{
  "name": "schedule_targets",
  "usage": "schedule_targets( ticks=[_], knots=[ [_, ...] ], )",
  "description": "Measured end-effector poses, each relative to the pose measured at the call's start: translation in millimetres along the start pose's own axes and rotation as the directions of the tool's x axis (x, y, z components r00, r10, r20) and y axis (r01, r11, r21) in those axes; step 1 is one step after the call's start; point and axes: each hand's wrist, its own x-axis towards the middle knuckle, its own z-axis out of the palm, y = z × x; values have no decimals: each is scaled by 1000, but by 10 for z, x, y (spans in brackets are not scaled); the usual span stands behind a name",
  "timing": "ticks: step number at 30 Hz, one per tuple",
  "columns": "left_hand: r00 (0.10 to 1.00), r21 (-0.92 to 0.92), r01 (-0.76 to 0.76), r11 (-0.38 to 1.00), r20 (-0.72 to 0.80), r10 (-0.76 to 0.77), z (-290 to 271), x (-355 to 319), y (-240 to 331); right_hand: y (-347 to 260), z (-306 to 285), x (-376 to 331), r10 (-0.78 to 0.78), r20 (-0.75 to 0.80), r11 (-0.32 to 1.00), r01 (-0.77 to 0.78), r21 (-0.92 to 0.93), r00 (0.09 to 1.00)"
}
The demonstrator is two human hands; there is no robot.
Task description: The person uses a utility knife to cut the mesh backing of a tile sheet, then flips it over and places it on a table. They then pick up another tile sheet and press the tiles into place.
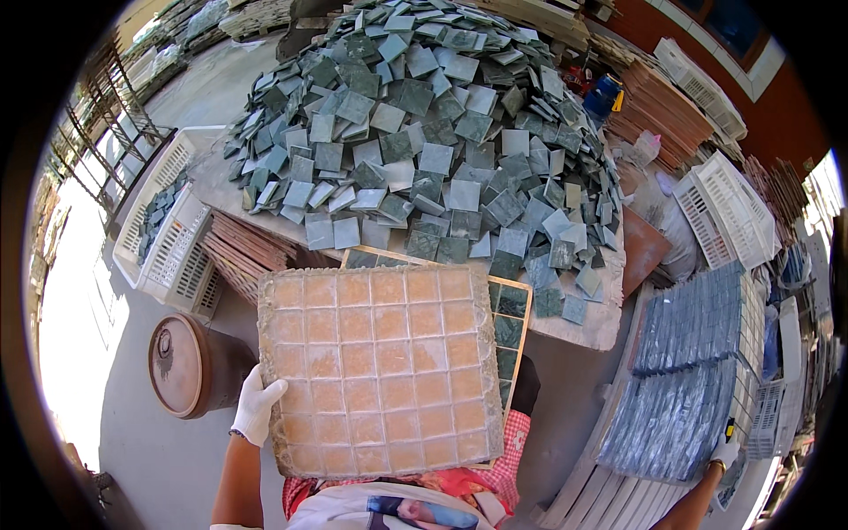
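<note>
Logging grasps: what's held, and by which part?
Left hand grips the gridded board by its left edge. Right hand is at the tile stack; whether it holds anything can't be told.

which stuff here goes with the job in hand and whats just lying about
Likely job things:
gridded board, held by left hand
framed green tiles behind it
loose tile heap
stacked tile sheets, right hand at their edge

Likely just lying about:
brown bucket
blue container
white crates at right
</note>
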Motion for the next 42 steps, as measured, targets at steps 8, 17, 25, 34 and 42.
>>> schedule_targets(
  ticks=[8,17,25,34,42],
  knots=[
    [997,234,21,972,68,-38,-129,254,-295,-2228,-976,-1255,-371,-129,564,334,755,920],
    [918,468,-395,790,218,330,85,-12,205,-4173,-1801,-3782,-836,199,-287,-717,634,511],
    [813,-236,254,938,578,-75,677,-378,-103,-4520,-1812,-4632,-877,411,8,-848,530,249],
    [814,124,291,949,489,-313,613,-317,-88,-4554,-1926,-4364,-897,-398,-240,543,805,193],
    [688,-47,404,913,674,-270,494,-248,-45,-4373,-1769,-4315,-952,42,-110,466,878,-304]
  ],
)
